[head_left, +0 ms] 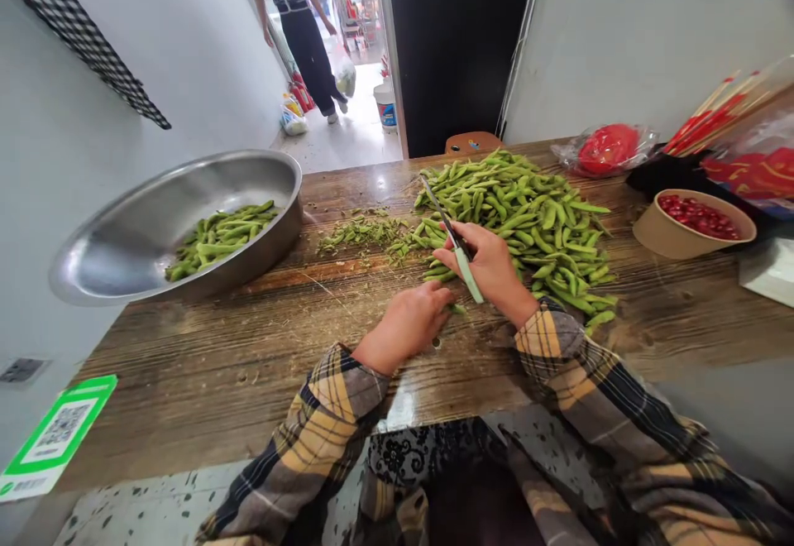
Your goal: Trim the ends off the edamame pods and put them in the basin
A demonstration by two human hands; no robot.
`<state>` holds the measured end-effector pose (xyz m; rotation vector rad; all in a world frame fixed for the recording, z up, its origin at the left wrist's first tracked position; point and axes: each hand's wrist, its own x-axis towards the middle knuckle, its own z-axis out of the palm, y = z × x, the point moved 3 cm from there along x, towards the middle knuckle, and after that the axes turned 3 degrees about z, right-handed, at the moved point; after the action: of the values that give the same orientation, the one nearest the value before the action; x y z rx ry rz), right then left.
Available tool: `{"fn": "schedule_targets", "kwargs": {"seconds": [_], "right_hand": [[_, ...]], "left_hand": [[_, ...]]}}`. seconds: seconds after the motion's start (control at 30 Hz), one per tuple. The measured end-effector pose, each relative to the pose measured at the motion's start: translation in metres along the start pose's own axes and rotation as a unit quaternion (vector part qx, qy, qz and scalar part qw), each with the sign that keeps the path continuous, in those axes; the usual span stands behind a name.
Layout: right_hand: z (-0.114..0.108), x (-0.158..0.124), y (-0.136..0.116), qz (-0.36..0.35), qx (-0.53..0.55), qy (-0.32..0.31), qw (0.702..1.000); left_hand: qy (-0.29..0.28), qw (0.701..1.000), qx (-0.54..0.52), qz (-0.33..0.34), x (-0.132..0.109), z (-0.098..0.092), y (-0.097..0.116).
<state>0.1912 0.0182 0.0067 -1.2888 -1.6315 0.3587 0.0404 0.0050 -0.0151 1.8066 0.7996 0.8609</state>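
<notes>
My right hand (493,265) is closed around the pale green handle of a narrow-bladed knife (470,275). Its dark blade points away from me over the near left edge of a large heap of green soybean pods (521,207). Just left of and below it, my left hand (406,323) has its fingers pinched together low over the wooden table (298,372). A green pod (457,308) pokes out beyond those fingertips, the rest of it hidden by them. Small green trimmings (365,230) lie in a loose pile left of the heap.
A large steel basin (273,256) with pods inside stands at the table's left. On the right are a paper bowl (657,232) of red pieces, a red item in clear plastic (611,149) and red-tipped sticks (707,116). A person (303,33) carrying a bag is in the doorway.
</notes>
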Motion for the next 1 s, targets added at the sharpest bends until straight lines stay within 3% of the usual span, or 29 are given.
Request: {"fn": "schedule_targets", "kwargs": {"seconds": [0.17,0.3,0.4,0.53,0.87,1.0], "right_hand": [[0.0,-0.002,0.0,-0.02,0.003,-0.011,1.0],[0.005,-0.005,0.001,-0.041,-0.013,-0.056,0.998],[0.011,-0.009,-0.002,-0.053,-0.03,-0.111,0.992],[0.017,-0.014,-0.005,-0.054,-0.045,-0.169,0.983],[0.019,-0.016,-0.005,-0.082,-0.032,-0.179,0.98],[0.019,-0.017,-0.006,-0.086,-0.053,-0.19,0.977]], "left_hand": [[0.126,0.992,0.022,-0.006,0.007,-0.032,0.006],[0.197,0.975,-0.082,-0.062,0.005,-0.052,0.001],[0.199,0.966,-0.141,-0.082,0.002,-0.053,-0.003],[0.189,0.969,-0.139,-0.077,0.001,-0.051,-0.002],[0.199,0.976,-0.091,-0.014,0.005,-0.049,0.008],[0.179,0.978,-0.098,-0.039,0.004,-0.049,0.004]]}}
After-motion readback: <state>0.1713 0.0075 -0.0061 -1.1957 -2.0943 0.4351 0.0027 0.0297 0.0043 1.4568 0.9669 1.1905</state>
